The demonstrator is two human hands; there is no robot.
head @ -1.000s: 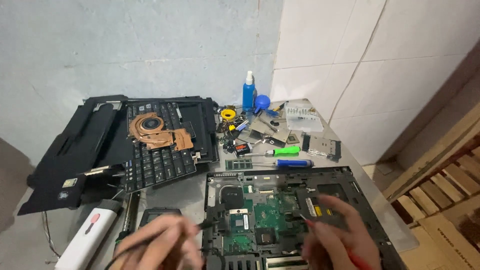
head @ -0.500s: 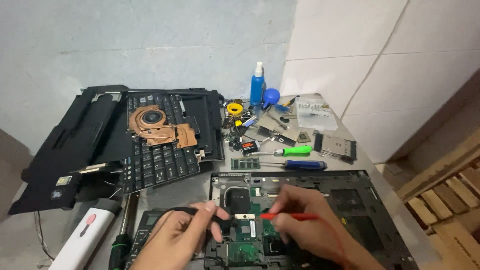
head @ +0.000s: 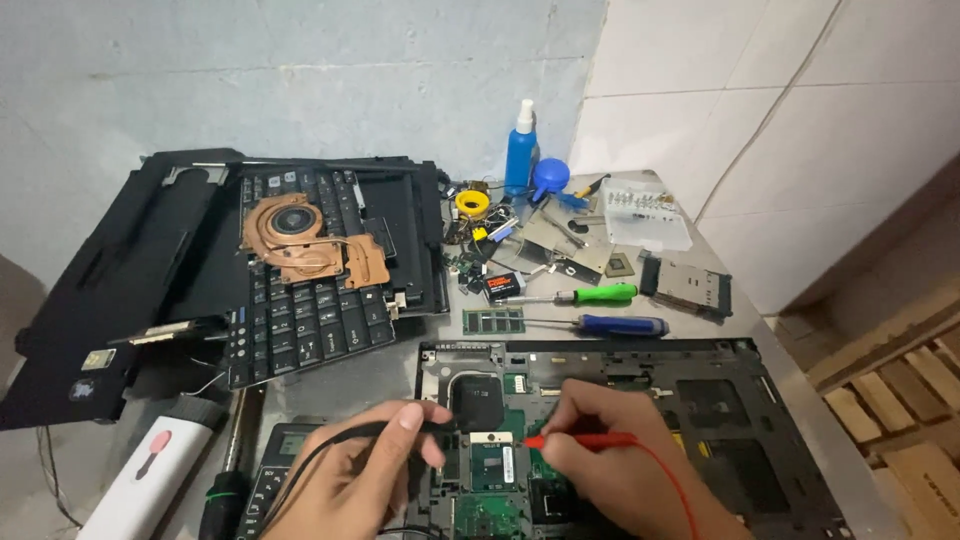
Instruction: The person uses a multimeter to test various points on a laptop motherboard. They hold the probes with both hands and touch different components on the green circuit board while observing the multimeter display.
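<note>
A black probe [head: 385, 430] is pinched between thumb and forefinger of the left hand [head: 350, 475], fingers closed around it; its black lead runs back under the hand toward a meter [head: 272, 462] at the lower left edge. A red probe [head: 580, 440] is gripped pen-style in the right hand [head: 610, 450], fingers closed on its shaft, the red tip sticking out left of the fingertips and the red wire [head: 672, 490] trailing off to the lower right. Both tips are brought down onto the circuit board [head: 490, 500] inside the open laptop base [head: 720, 400], just beside a square chip [head: 492, 465] that sits between the two hands. The black tip is left of the chip, the red tip at its upper right; whether the tips actually touch metal cannot be told.

Behind the base, a memory stick [head: 493, 321], a green-handled screwdriver [head: 598, 294] and a blue-handled screwdriver [head: 620, 325] are laid on the table [head: 400, 370]. Further back a blue spray bottle [head: 520, 150], a blue blower bulb [head: 550, 178], a yellow roll [head: 472, 202], a clear plastic box [head: 648, 215] and small loose parts are seen. A removed keyboard [head: 300, 300] is leaned at the left with a copper cooler and fan [head: 305, 240] laid on top, on a black laptop cover [head: 110, 290]. A white device with a pink mark [head: 145, 480] is at the bottom left.
</note>
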